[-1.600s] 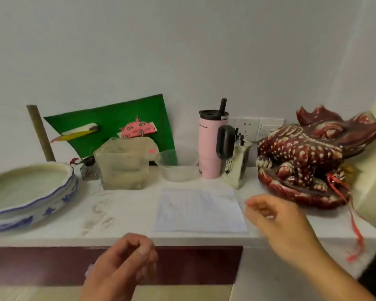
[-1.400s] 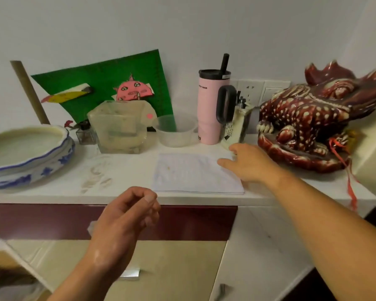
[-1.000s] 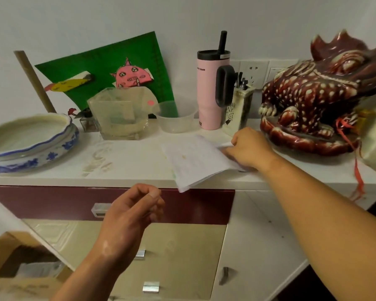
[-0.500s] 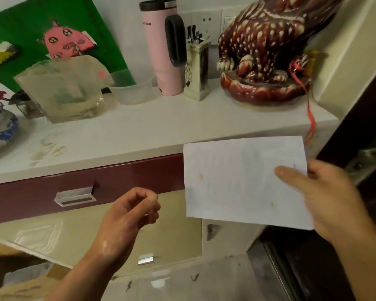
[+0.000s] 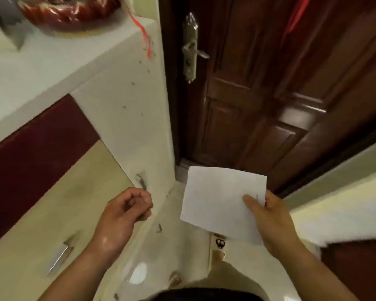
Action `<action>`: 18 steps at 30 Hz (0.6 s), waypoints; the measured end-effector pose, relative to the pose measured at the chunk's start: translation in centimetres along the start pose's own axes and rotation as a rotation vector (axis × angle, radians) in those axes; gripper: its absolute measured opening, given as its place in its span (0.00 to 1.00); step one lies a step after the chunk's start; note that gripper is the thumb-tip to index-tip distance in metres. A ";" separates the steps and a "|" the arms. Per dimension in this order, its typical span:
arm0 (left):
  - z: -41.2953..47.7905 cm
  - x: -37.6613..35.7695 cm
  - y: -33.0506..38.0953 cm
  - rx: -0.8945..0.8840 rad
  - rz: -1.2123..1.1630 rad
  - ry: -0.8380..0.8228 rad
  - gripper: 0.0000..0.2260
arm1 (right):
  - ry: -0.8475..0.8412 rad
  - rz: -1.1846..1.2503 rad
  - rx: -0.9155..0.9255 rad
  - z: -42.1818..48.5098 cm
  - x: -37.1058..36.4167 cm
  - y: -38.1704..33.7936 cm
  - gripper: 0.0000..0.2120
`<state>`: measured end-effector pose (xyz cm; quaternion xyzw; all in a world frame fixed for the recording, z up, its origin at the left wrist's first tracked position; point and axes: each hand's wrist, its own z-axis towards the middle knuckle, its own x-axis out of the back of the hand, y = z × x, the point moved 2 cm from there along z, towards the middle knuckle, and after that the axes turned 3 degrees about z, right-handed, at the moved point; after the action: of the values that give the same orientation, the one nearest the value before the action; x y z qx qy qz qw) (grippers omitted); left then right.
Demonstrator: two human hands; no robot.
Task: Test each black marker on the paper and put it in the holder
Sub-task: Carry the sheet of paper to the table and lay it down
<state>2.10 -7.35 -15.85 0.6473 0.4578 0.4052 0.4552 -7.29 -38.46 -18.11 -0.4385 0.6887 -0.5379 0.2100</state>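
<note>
— Two hands are showing; doing what?
— The right hand (image 5: pixel 269 220) is pinching one sheet of paper (image 5: pixel 219 196), right of centre low in the frame, thumb lying on top. The left hand (image 5: pixel 126 211), lower centre, is holding its fingers curled inward, gripping nothing.

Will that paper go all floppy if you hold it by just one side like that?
Probably only a little. The right hand pinches the paper at one edge, yet it looks nearly flat, so it seems fairly stiff. It is likely very light: one pinch carries it. Being thin, it would probably crease if pushed.
</note>
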 end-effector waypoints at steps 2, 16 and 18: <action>-1.1 -2.3 -0.8 0.012 0.030 -0.106 0.11 | 0.087 0.127 -0.086 -3.4 3.4 2.7 0.09; -15.3 -28.1 -5.1 -0.052 0.355 -0.774 0.05 | 0.686 0.474 -0.267 -27.6 27.3 20.6 0.12; -19.3 -32.7 -6.1 -0.049 0.381 -0.845 0.05 | 0.726 0.462 -0.267 -31.4 31.0 22.7 0.13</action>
<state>-25.67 -33.57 -20.27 0.8172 0.0952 0.1932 0.5345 -56.12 -45.85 -23.01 -0.0795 0.8609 -0.5025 0.0108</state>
